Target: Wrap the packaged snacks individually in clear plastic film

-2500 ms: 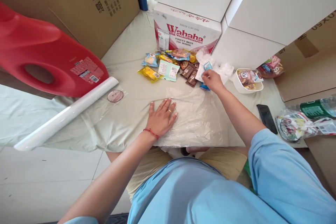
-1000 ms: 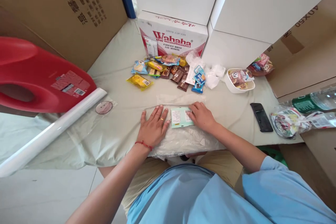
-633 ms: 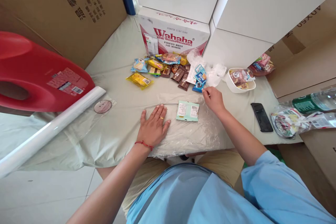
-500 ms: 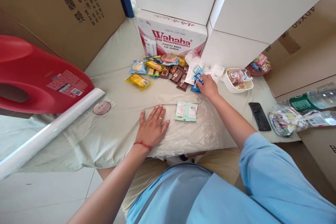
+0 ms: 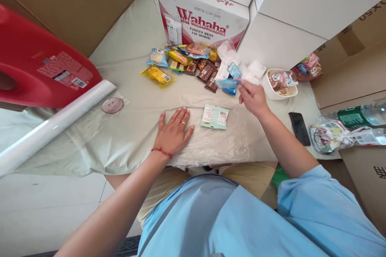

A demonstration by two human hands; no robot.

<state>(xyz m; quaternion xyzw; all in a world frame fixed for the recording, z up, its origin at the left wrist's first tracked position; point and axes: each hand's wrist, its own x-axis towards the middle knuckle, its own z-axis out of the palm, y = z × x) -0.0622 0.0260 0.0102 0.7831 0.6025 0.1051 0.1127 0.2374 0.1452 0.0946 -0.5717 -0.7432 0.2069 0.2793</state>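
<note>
My left hand (image 5: 173, 130) lies flat on the clear plastic wrap (image 5: 235, 144), fingers spread. Just right of it, a pale green snack packet (image 5: 214, 116) rests on the wrap with its printed back up. My right hand (image 5: 253, 96) pinches a small blue packet (image 5: 226, 83) by its end, raised over the table and smeared by motion. Behind it are another blue packet (image 5: 230, 91) and a light blue one (image 5: 234, 71). Brown-wrapped bars (image 5: 206, 72) and a yellow packet (image 5: 157, 76) lie in the snack heap to the left.
A white tub (image 5: 273, 95) of snacks stands at the right, near a black phone (image 5: 299, 128) and a plastic bottle (image 5: 358, 115). At the left are a red jug (image 5: 39, 62) and a roll of film (image 5: 60, 122). A Wahaba-style printed carton (image 5: 205, 16) stands behind the snacks.
My right hand has lifted a blue packet off the pile and drawn back slightly toward me and right. My left hand stays flat on the wrap. The view has tilted downward.
</note>
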